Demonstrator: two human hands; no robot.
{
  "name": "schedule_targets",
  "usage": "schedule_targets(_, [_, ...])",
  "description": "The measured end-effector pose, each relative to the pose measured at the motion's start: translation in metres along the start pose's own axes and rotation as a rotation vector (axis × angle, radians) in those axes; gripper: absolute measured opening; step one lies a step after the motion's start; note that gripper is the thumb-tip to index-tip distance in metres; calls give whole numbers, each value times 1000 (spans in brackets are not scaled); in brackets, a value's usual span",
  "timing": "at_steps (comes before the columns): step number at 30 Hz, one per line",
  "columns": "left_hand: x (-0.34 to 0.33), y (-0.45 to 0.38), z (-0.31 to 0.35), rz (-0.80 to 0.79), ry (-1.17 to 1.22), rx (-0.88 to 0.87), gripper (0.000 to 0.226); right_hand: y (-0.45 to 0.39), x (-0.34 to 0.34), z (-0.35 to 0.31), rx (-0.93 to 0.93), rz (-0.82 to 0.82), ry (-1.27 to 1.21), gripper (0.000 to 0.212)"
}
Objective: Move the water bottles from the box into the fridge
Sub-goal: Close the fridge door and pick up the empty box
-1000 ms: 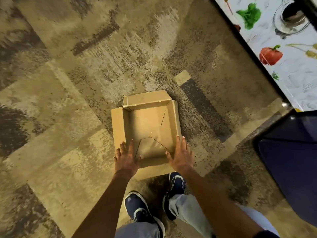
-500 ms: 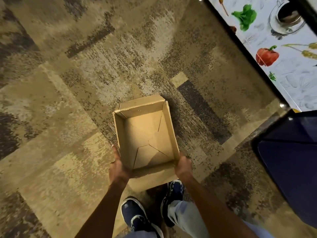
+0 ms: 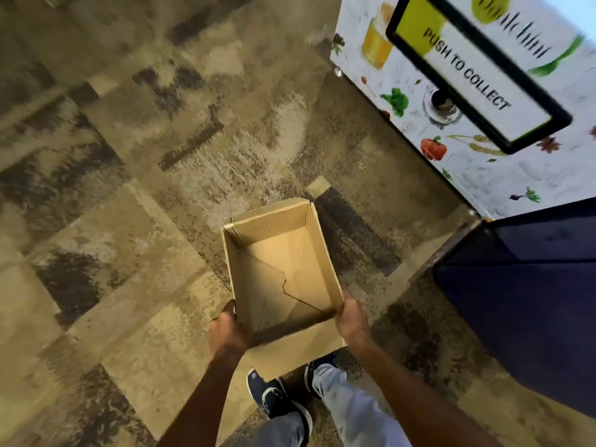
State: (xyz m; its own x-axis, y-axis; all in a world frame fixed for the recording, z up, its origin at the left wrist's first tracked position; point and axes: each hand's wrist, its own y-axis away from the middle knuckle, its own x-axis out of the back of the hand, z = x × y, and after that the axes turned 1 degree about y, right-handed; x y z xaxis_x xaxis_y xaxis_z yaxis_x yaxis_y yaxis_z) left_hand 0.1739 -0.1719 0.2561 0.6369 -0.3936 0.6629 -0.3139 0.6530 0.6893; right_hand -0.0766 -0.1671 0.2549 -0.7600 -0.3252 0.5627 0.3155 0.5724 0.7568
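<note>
An open brown cardboard box (image 3: 309, 227) hangs above the carpet in front of me, and nothing lies inside it. My left hand (image 3: 227, 330) grips its near left corner. My right hand (image 3: 351, 317) grips its near right corner. No water bottles are in view. A dark blue cabinet (image 3: 522, 291), possibly the fridge, stands at the right, its inside hidden.
A white vending machine (image 3: 477, 175) with vegetable pictures and a "PUSH TO COLLECT" flap (image 3: 474, 72) stands at the upper right. Patterned brown carpet (image 3: 129, 188) covers the floor. My feet in blue shoes (image 3: 277, 398) are below the box.
My hands went from resting on the box's near edge to gripping its two near corners, and the box has risen off the carpet. The view has tilted up toward the vending machine.
</note>
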Motion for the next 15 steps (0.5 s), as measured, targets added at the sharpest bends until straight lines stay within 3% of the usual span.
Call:
schedule_targets(8, [92, 97, 74, -25, 251, -175, 57, 87, 97, -27, 45, 33, -197, 23])
schedule_targets(15, [170, 153, 159, -127, 544, -278, 45, 137, 196, -36, 110, 90, -348, 36])
